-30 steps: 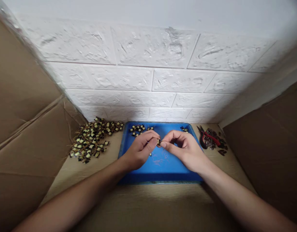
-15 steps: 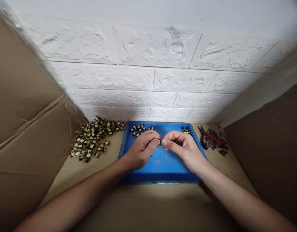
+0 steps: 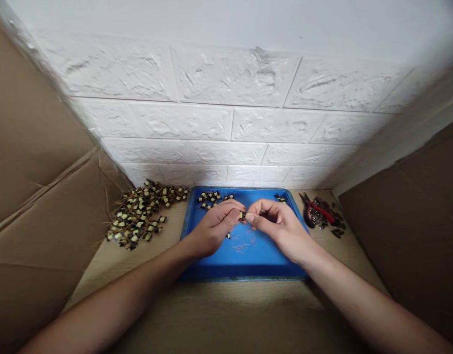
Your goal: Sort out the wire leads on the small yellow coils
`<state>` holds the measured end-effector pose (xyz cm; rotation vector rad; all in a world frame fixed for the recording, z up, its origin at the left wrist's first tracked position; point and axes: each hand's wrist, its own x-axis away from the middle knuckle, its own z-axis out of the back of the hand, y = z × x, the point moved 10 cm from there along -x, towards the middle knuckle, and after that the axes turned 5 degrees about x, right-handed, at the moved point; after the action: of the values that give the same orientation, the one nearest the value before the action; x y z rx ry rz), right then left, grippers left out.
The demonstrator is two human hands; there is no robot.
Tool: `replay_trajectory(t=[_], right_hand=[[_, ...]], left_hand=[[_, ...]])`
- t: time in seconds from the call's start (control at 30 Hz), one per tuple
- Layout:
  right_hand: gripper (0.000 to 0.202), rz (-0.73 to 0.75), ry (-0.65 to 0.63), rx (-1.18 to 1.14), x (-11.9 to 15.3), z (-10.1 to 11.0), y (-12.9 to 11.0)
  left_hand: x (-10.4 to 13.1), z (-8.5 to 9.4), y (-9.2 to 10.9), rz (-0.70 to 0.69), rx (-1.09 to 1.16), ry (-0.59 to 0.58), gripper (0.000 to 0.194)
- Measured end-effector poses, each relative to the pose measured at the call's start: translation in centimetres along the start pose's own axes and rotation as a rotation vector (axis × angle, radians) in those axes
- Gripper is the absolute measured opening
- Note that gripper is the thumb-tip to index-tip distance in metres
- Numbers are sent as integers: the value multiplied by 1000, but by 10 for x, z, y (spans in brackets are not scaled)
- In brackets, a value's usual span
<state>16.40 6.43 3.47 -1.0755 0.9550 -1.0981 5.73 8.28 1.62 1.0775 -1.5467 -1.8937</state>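
White brick-pattern wall (image 3: 200, 81) fills the upper frame, w/ brown cardboard (image 3: 38, 147) at far L & more dark cardboard (image 3: 414, 211) at far R. Pale tabletop (image 3: 211, 314) runs along the bottom. Blue tray (image 3: 266, 258) sits on it, lower ctr. of frame. Over the tray, 2 bare hands meet near mid-frame. Left hand (image 3: 216, 228) has thumb & fingers clamped on a small black-and-yellow part (image 3: 242, 216), tiny & partly hidden. Right hand (image 3: 276, 223) has thumb & forefinger tips pinched together at the part's R end; can't tell what's btwn them. In the tray: similar parts (image 3: 210, 197) at back L, a few more (image 3: 280, 198) at back R, thin reddish wire bits (image 3: 240, 246) below the hands. Table, L of tray: big heap of like parts (image 3: 139, 211). R of tray: red-handled pliers (image 3: 322, 210) lying on small dark pieces (image 3: 337, 232).
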Motion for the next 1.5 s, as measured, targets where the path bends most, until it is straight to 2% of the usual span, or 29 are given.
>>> replay_trajectory(t=[0.07,0.13,0.2,0.27,0.37,0.47,0.6,0.7,0.8,0.9,1.0,1.13,1.33,1.5], right_hand=[[26,33,24,38,1,4,-2],[22,114,111,133,4,14,-10],[16,251,252,307,12,26,-25],[8,421,354,512,23,28,-44],[10,632,339,760,35,12,-60],[15,716,270,881,38,-6,-57],[11,644,269,815,34,-7,-44],[2,464,278,550,24,7,-23],[18,314,229,205,16,17,0],[36,259,132,25,15,14,11],[32,219,59,-18,14,8,15],[31,133,-3,-113,9,1,24],[29,49,5,-119,6,5,36],[24,44,-32,-135,7,3,36]], left_hand=[[1,-2,-13,64,110,-13,33],[1,-3,-21,118,203,-4,35],[1,-2,-25,165,283,40,49],[2,-6,-26,216,373,50,52],[4,-20,-24,266,449,-50,47],[4,-18,-18,211,374,-59,44],[4,-10,-11,162,140,-36,36],[3,-7,-3,118,-82,-21,31],[3,-4,5,62,-378,25,26],[5,-7,16,-43,-570,43,28],[8,-14,24,-147,-625,15,26],[10,-20,32,-241,-665,-20,12],[11,-18,30,-234,-658,12,8],[12,-15,28,-243,-662,46,9]])
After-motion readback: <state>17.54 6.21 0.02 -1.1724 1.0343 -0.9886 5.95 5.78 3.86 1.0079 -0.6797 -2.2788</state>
